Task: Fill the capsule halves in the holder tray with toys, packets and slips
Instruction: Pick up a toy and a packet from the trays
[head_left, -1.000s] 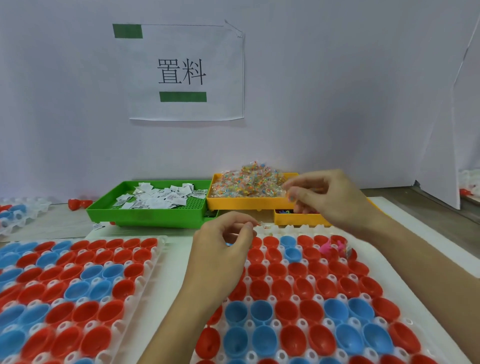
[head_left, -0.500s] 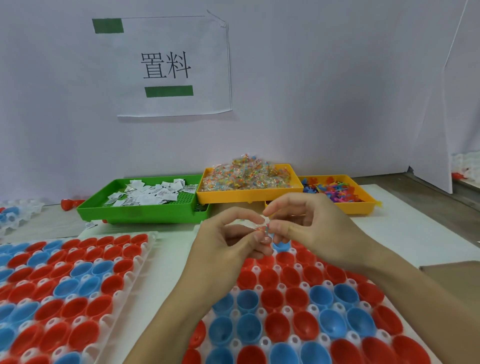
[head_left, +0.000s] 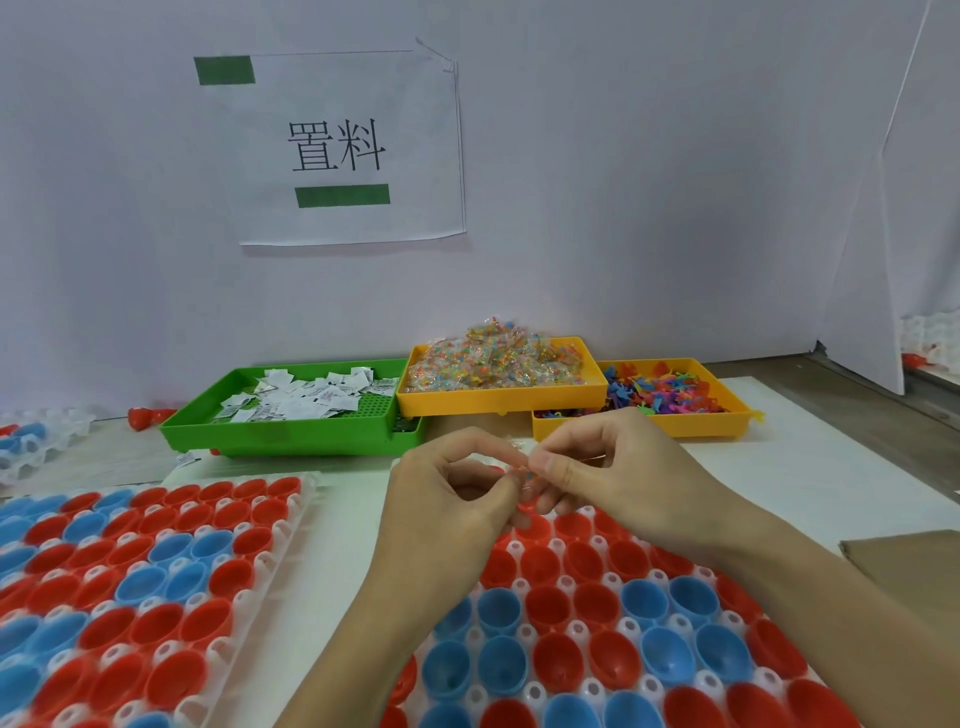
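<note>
Currently, your left hand (head_left: 447, 499) and right hand (head_left: 613, 467) meet above the far edge of the holder tray (head_left: 524, 631) nearest you, and both pinch one small clear packet (head_left: 522, 470) with coloured bits between thumb and fingertips; the packet is partly hidden by your fingers, so its contents cannot be read. Beneath your hands, the capsule halves (head_left: 556, 654), red and blue, sit open side up in the tray's sockets, and those in view near you hold nothing that can be seen. A second holder tray (head_left: 270, 545) of red and blue halves lies at the left edge of the worktop. Along the far edge stand three bins: a green bin (head_left: 291, 434) with white slips (head_left: 306, 397), a yellow bin (head_left: 498, 400) heaped with clear packets, which overlaps the green bin's right corner, and a second yellow bin (head_left: 644, 428) with small coloured toys (head_left: 660, 389), set just right of it and slightly nearer you. A paper sign (head_left: 337, 150) with two characters is taped to the wall behind. A brown sheet (head_left: 909, 566) lies at the right edge.
</note>
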